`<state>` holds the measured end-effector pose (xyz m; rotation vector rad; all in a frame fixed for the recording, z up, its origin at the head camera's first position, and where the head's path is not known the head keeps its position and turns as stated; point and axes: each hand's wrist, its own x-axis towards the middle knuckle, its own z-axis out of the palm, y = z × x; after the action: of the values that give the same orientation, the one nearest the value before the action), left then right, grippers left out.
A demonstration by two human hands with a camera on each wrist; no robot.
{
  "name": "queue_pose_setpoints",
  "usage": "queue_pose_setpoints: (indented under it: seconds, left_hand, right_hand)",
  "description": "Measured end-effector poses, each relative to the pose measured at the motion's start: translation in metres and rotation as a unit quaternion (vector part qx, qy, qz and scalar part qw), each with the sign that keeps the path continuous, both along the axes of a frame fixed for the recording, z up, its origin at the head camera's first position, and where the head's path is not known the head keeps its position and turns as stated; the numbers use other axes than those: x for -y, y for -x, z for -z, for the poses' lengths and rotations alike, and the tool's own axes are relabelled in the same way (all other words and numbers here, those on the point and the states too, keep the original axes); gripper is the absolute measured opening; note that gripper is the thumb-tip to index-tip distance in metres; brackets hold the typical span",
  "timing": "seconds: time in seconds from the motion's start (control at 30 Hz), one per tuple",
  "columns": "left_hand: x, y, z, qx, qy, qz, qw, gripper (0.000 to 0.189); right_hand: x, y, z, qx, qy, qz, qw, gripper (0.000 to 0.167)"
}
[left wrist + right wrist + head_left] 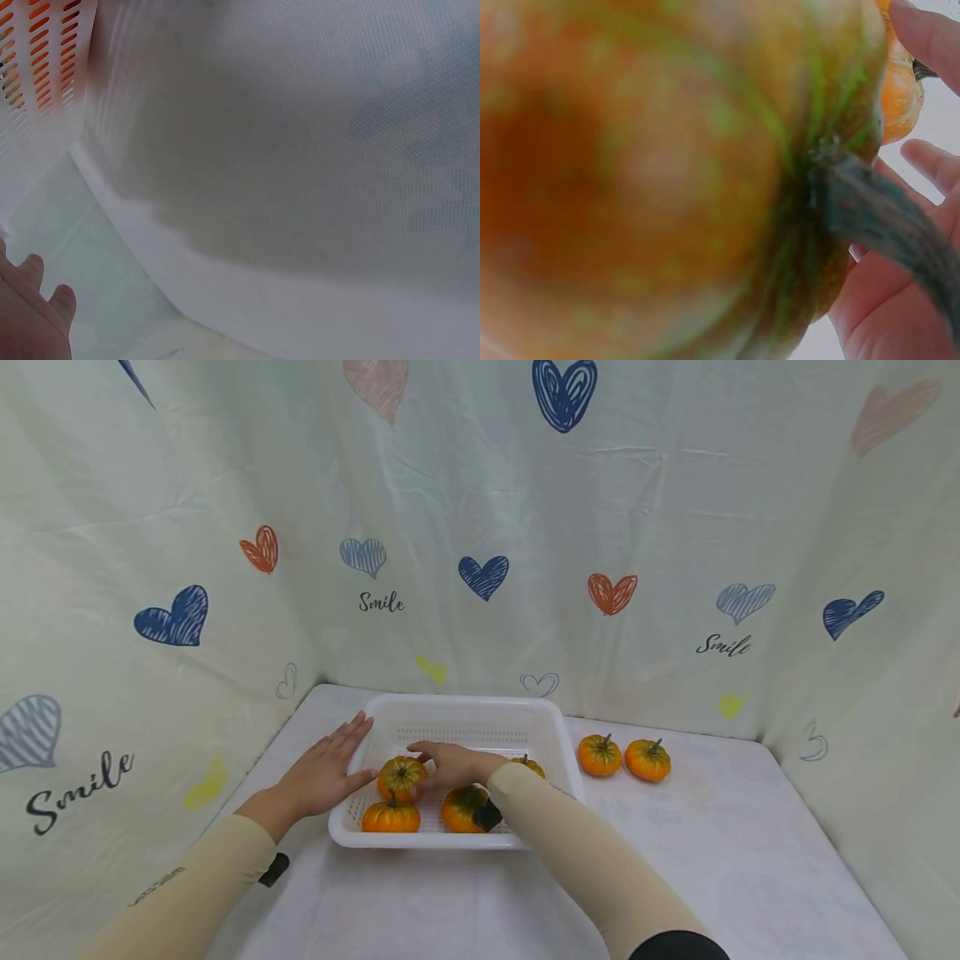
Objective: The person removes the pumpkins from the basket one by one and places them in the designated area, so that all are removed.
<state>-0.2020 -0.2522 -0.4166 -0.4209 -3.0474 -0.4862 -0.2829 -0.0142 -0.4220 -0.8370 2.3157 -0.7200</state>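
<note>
A white plastic basket (480,841) holds several small orange pumpkins. My right hand (456,767) reaches into it, thumb and fingers bent about the right side of a green-topped pumpkin (397,775). In front of that one sits another pumpkin (390,817). Below my right wrist lies a pumpkin (459,808), whose green top and thick stem (885,217) fill much of the right wrist view. My left hand (321,774) lies along the basket's left rim, fingers straight, its thumb pointing in toward the gripped pumpkin.
Two pumpkins (599,755) (648,760) sit on the white tabletop (720,843) to the right of the basket. My right forearm partly hides another pumpkin (529,766) inside it. A heart-patterned curtain (480,510) encloses the table at the back and sides.
</note>
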Motion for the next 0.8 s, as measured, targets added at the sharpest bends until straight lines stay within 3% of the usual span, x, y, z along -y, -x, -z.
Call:
queue_pose_setpoints:
  seconds: [0.8]
  left_hand:
    - [-0.0008, 0.0007, -0.0009, 0.002, 0.004, -0.004, 1.0, 0.082]
  right_hand:
    - [0.0065, 0.0, 0.003, 0.004, 0.003, -0.023, 0.9997, 0.078]
